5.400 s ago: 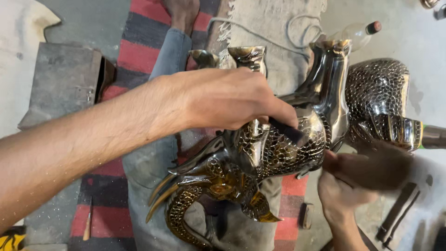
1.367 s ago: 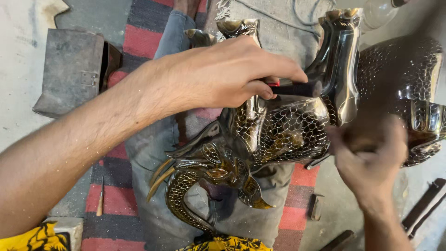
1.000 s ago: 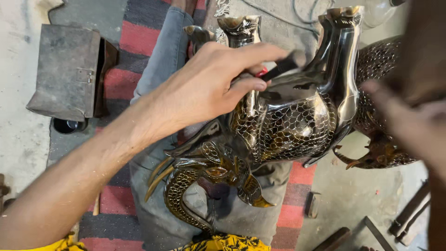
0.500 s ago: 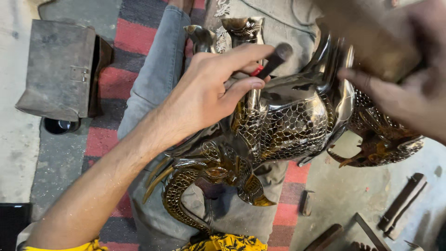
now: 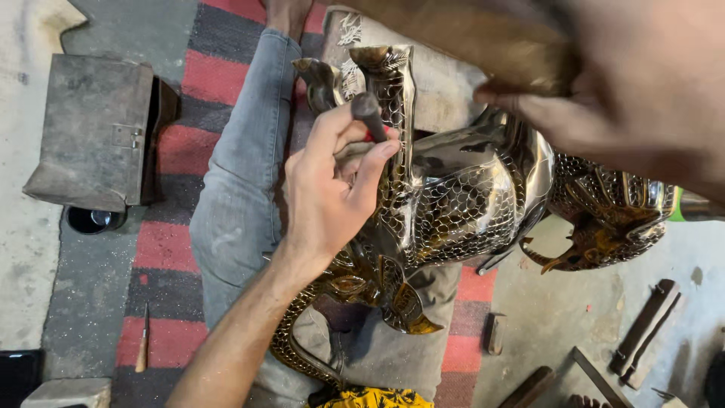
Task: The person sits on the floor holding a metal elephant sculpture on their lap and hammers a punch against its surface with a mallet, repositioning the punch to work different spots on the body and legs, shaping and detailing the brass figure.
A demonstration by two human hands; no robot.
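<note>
Two hands busy: our left hand (image 5: 332,193) clamps a chisel (image 5: 368,113) on the brass figure (image 5: 461,204), while above it our right hand (image 5: 627,83) grips a raised wooden mallet (image 5: 468,38); we judge a square strike comes next.

A single head-worn camera looks almost straight down from just above the work, close enough that the raised right hand (image 5: 634,98) blurs across the upper right corner. The brass animal figure (image 5: 461,204) fills the centre; the striped rug (image 5: 170,249) and concrete floor (image 5: 574,310) frame it.
</note>
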